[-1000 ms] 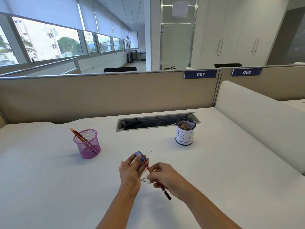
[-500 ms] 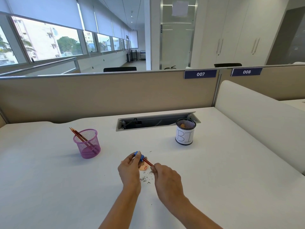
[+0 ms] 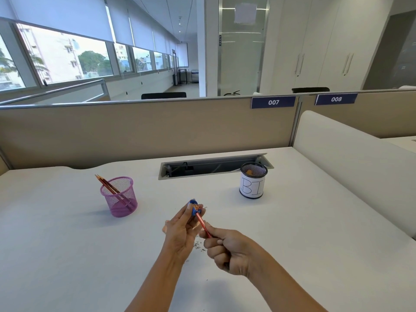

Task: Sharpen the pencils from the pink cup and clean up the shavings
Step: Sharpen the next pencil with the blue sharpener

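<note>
Left hand [image 3: 182, 233] pinches the blue sharpener [image 3: 194, 207] at its fingertips; right hand [image 3: 229, 251] curls around the pencil [image 3: 203, 225], tip seated inside for twisting. Shavings [image 3: 198, 245] lie beneath both; pink cup [image 3: 119, 195] stands well left.

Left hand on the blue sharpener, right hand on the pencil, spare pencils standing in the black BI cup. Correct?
Not quite. The head view shows the spare pencils leaning in the pink mesh cup, not in the black BI cup. The rest holds: the left hand holds the blue sharpener and the right hand grips the pencil.
</note>
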### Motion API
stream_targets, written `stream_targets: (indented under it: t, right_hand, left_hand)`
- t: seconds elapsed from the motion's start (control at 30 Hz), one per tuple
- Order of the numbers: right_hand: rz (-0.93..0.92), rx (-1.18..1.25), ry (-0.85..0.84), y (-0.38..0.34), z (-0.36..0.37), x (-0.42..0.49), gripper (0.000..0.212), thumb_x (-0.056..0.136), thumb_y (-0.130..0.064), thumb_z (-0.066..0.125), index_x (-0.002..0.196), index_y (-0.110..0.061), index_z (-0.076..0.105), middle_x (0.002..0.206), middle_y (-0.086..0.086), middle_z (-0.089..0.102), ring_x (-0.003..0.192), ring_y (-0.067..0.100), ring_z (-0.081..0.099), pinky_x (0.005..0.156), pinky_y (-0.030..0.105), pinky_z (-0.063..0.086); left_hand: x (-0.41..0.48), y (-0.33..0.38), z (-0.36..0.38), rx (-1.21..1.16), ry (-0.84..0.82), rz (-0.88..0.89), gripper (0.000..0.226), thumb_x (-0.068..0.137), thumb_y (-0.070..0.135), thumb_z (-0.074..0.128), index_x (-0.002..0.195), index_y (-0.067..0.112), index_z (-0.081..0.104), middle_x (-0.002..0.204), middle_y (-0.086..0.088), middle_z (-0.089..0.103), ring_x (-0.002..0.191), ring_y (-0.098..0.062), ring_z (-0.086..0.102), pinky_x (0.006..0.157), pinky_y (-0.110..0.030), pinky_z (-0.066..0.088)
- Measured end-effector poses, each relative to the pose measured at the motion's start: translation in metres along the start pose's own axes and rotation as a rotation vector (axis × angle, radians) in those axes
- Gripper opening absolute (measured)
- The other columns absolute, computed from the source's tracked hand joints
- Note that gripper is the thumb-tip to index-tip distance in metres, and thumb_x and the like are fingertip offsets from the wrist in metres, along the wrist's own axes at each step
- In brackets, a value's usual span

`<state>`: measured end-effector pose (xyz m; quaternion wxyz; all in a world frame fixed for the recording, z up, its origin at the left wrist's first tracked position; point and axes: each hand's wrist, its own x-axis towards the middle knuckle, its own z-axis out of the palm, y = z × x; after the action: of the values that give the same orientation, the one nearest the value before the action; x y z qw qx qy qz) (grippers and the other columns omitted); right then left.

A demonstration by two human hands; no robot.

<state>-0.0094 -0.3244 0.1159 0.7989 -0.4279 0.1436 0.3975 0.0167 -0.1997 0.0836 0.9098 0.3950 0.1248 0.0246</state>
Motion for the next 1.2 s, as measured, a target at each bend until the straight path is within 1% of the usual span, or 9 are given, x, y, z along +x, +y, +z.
stream_targets:
  t: [0.13,0.3,0.37,0.43,0.53,0.63,0.77,0.97,1.2]
  right_hand:
    - [-0.14,-0.324,0.115,-0.001,-0.003,0.005,0.032,0.092,-0.035,0.055,0.076,-0.009,0.062,0.05,-0.004,0.039,0.035,0.003,0.028,0.03,0.011,0.02]
    - [-0.848,-1.315,0.526,0.009,-0.018,0.023,0.01,0.09,-0.025,0.058,0.088,-0.017,0.063,0.077,-0.001,0.06,0.068,0.015,0.055,0.06,0.02,0.04]
    - [-1.012,-1.631,0.758,0.014,-0.029,0.03,0.028,0.092,-0.036,0.045,0.084,-0.02,0.066,0.073,-0.005,0.06,0.062,0.013,0.056,0.046,0.019,0.029]
    - [-1.068,-1.738,0.848,0.016,-0.03,0.03,0.047,0.094,-0.045,0.029,0.068,-0.025,0.063,0.058,-0.007,0.052,0.044,0.008,0.05,0.042,0.01,0.003]
    - [-1.141,-1.798,0.819,0.022,-0.032,0.035,0.066,0.1,-0.039,0.007,0.064,-0.025,0.061,0.051,-0.008,0.048,0.037,0.006,0.038,0.04,0.011,0.004]
    - [-1.042,-1.759,0.848,0.021,-0.021,0.029,0.056,0.1,-0.038,0.017,0.067,-0.023,0.06,0.052,-0.007,0.053,0.042,0.008,0.026,0.038,0.013,0.004]
    - [-0.874,-1.504,0.697,0.019,-0.017,0.033,0.036,0.1,-0.035,0.033,0.087,-0.013,0.058,0.066,0.0,0.051,0.063,0.019,0.04,0.05,0.026,0.026]
    - [-0.657,-0.979,0.483,0.01,-0.004,0.018,0.039,0.096,-0.03,0.049,0.059,-0.019,0.055,0.049,-0.004,0.037,0.042,0.009,0.028,0.041,0.016,0.021]
    - [-0.33,-0.515,0.264,0.006,0.004,0.002,0.037,0.096,-0.032,0.048,0.066,-0.012,0.055,0.035,-0.01,0.028,0.03,0.005,0.018,0.034,0.01,0.014]
  left_hand:
    - [0.003,0.001,0.001,0.033,0.078,0.049,0.009,0.086,0.004,0.056,0.089,0.0,0.063,0.062,-0.007,0.071,0.06,-0.015,0.07,0.065,-0.026,0.058]
    - [0.002,-0.003,0.002,0.19,0.225,0.186,0.016,0.074,0.008,0.071,0.088,0.004,0.065,0.061,0.0,0.072,0.062,-0.013,0.07,0.072,-0.025,0.052]
    - [-0.001,-0.006,0.005,0.231,0.312,0.235,0.018,0.072,0.012,0.075,0.087,0.006,0.065,0.06,0.002,0.071,0.065,-0.013,0.07,0.06,-0.017,0.051]
    - [-0.003,-0.009,0.008,0.246,0.392,0.251,0.021,0.072,0.015,0.076,0.087,0.006,0.065,0.065,-0.001,0.071,0.072,-0.016,0.069,0.055,-0.013,0.048]
    - [-0.004,-0.012,0.01,0.262,0.435,0.256,0.025,0.073,0.017,0.075,0.092,0.004,0.066,0.075,-0.004,0.07,0.079,-0.021,0.068,0.062,-0.018,0.045]
    - [-0.004,-0.009,0.011,0.304,0.379,0.248,0.018,0.079,0.014,0.069,0.094,0.005,0.066,0.074,-0.003,0.069,0.075,-0.019,0.067,0.064,-0.019,0.047]
    - [0.001,-0.002,0.007,0.29,0.246,0.214,0.016,0.081,0.009,0.066,0.096,0.002,0.067,0.074,-0.008,0.07,0.067,-0.016,0.069,0.058,-0.018,0.053]
    - [0.005,0.006,0.003,0.255,0.077,0.163,0.008,0.082,0.006,0.062,0.089,0.005,0.066,0.065,-0.004,0.073,0.064,-0.017,0.071,0.076,-0.027,0.053]
    - [0.005,0.009,0.002,0.173,-0.021,0.105,0.011,0.086,0.003,0.054,0.089,0.003,0.065,0.068,-0.007,0.073,0.064,-0.017,0.071,0.081,-0.031,0.045]
